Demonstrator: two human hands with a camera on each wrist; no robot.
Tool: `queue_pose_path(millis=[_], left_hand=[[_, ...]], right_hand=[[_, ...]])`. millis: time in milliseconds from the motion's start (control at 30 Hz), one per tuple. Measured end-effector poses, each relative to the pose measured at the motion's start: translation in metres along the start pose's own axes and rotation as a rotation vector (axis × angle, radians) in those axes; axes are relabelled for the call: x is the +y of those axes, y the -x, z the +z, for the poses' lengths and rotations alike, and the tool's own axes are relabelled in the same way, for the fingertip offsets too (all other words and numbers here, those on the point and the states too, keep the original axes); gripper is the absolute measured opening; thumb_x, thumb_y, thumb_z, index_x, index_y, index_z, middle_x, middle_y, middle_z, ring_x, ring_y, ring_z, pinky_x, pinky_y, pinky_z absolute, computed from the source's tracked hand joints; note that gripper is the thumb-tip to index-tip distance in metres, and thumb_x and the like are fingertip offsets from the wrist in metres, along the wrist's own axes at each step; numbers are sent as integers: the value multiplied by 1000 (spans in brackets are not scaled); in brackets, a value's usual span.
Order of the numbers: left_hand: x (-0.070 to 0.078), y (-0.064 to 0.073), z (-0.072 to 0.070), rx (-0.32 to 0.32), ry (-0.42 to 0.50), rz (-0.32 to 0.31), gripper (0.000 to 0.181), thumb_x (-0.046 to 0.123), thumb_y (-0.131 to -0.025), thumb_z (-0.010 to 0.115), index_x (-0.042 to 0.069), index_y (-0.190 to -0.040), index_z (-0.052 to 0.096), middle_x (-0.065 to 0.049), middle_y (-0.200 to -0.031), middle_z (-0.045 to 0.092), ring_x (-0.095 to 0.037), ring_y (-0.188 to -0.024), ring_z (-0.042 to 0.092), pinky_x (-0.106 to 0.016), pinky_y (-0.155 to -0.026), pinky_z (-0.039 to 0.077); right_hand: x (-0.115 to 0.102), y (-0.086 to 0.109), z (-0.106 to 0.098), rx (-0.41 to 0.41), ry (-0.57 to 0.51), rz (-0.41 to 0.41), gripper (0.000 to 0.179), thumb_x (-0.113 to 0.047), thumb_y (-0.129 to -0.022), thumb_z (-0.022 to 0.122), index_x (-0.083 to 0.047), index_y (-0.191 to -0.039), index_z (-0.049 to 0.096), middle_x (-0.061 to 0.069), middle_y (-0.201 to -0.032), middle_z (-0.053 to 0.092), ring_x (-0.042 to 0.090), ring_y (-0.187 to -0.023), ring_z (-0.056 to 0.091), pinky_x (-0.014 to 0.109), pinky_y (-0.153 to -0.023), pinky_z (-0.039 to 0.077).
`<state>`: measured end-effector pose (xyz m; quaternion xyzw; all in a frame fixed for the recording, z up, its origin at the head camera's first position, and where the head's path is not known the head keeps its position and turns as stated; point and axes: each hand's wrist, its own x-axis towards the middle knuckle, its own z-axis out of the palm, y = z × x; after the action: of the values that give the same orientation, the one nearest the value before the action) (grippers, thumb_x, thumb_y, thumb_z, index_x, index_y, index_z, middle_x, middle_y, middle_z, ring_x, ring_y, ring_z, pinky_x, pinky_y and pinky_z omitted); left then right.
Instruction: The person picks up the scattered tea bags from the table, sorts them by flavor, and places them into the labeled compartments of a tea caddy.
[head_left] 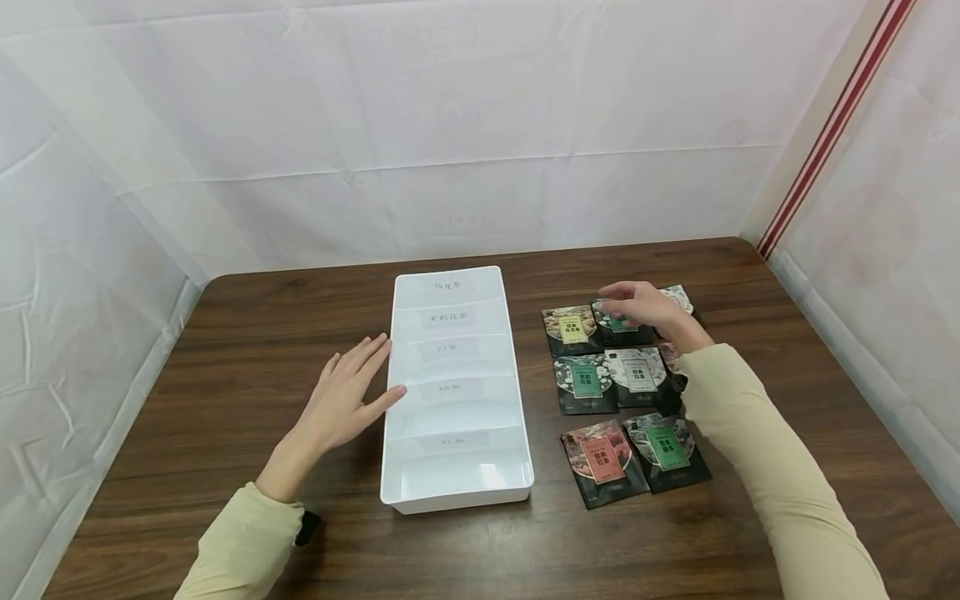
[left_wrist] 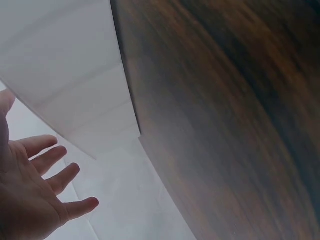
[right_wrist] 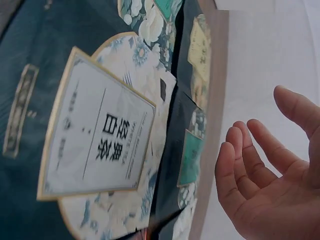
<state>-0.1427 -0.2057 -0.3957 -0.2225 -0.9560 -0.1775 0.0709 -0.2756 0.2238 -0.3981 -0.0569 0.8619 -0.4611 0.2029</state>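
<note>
A long white plastic box [head_left: 457, 479] with five... several compartments, each with a printed label, stands mid-table. Beside its left rim my left hand [head_left: 337, 402] is spread, fingertips at the edge and thumb over the rim. Over the back row of black tea packets hovers my right hand [head_left: 647, 308], fingers relaxed and holding nothing. Below it lies a green-labelled packet [head_left: 624, 335], partly covered, next to a yellow-labelled packet [head_left: 572, 330]. The right wrist view shows a white-labelled tea packet [right_wrist: 100, 130] close up, with the palm [right_wrist: 280, 200] turned sideways.
Nearer lie another green-labelled packet [head_left: 585, 382], a red-labelled packet [head_left: 602, 460] and a green one [head_left: 667, 448] at the front. The right arm partly hides a reddish packet [head_left: 670, 355]. White sheeting [head_left: 450, 108] hangs behind the brown wooden table [head_left: 247, 350].
</note>
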Motion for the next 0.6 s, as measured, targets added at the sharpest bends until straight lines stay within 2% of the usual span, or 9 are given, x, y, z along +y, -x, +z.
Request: queue_pose_path(millis=[167, 433, 600], left_hand=[[0, 2, 0, -10, -13, 5, 71, 47, -83, 54, 2, -135, 34, -12, -138, 30, -29, -126, 23, -57, -96, 14], [0, 2, 1, -13, -16, 3, 74, 47, -81, 57, 1, -134, 35, -13, -136, 33, -30, -125, 25, -57, -96, 16], [0, 2, 2, -16, -17, 3, 74, 47, -81, 57, 0, -134, 36, -14, -135, 34, -31, -124, 27, -56, -96, 18]], right_hand=[[0, -14, 8, -1, 11, 31, 45, -19, -89, 53, -2, -129, 42, 19, -120, 43, 31, -99, 48, 40, -78, 44], [2, -27, 17, 1, 61, 55, 40, -12, -87, 54, -1, -125, 46, 18, -112, 46, 26, -82, 47, 33, -64, 44], [-1, -32, 21, 16, 157, 71, 41, -13, -85, 57, -2, -123, 48, 19, -118, 45, 27, -89, 48, 34, -65, 44]])
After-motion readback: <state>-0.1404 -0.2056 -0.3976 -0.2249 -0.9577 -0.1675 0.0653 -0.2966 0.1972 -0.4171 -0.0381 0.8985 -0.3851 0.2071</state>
